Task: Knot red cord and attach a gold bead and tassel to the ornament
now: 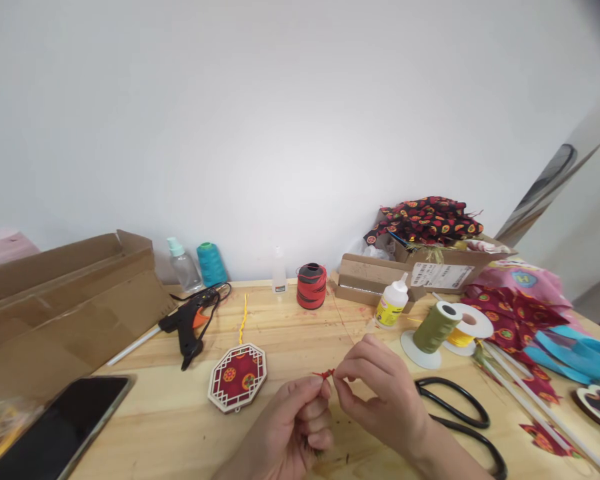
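Between my two hands is a short piece of thin red cord point(324, 375), knotted or twisted. My left hand point(295, 420) is closed, pinching the cord between thumb and forefinger; a few dark greenish strands show below its curled fingers. From the other side, my right hand point(380, 393) pinches the cord's right end with its fingertips. To the left lies an octagonal wooden-framed ornament point(239, 377) with red patterned fabric inside and a yellow braided loop point(244, 320) at its top. Black-handled scissors point(460, 417) lie beside my right wrist, their blades hidden.
A black glue gun point(187, 327), a phone point(60, 427) and a cardboard box point(70, 293) are at left. Behind stand a red cord spool point(311, 287) and a glue bottle point(392, 305). Green thread point(436, 327), white sticks point(530, 400) and blue ribbon point(575, 357) lie right.
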{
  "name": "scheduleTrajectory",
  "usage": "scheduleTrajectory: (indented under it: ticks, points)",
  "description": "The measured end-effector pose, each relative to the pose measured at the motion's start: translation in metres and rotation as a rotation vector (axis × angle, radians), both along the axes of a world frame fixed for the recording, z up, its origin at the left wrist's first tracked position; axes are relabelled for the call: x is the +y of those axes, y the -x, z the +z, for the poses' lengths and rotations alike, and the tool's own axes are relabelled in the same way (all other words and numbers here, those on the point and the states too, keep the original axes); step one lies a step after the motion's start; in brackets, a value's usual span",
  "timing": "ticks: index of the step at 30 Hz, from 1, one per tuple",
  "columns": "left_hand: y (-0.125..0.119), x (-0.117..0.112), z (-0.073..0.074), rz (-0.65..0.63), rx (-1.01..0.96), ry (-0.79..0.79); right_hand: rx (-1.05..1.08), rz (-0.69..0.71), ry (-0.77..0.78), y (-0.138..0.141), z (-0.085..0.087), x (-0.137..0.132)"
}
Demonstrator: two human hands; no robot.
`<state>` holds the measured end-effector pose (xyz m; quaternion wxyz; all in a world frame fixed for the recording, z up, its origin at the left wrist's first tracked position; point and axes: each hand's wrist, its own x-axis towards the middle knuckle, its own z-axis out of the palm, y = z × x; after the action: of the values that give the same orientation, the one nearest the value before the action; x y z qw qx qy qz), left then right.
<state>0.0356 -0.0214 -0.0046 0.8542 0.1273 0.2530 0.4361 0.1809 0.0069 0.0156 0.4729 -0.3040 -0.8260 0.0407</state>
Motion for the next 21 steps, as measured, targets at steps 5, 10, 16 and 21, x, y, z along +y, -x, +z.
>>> scheduleTrajectory:
  ticks: [5, 10, 16, 21]
  points:
    - [0.0, 0.001, -0.001, 0.008, 0.028, -0.044, -0.129, -0.02, -0.097, -0.002, -0.002, 0.0]
    - [0.0, 0.001, -0.003, 0.03, 0.092, -0.146, -0.021, 0.081, 0.107, -0.009, 0.005, 0.0]
    - [0.0, -0.001, 0.001, 0.091, 0.237, -0.263, 0.094, 0.089, 0.325, -0.01, 0.008, -0.001]
    - [-0.001, 0.001, 0.0, 0.127, 0.432, -0.376, 0.106, 0.075, 0.212, -0.006, 0.006, -0.001]
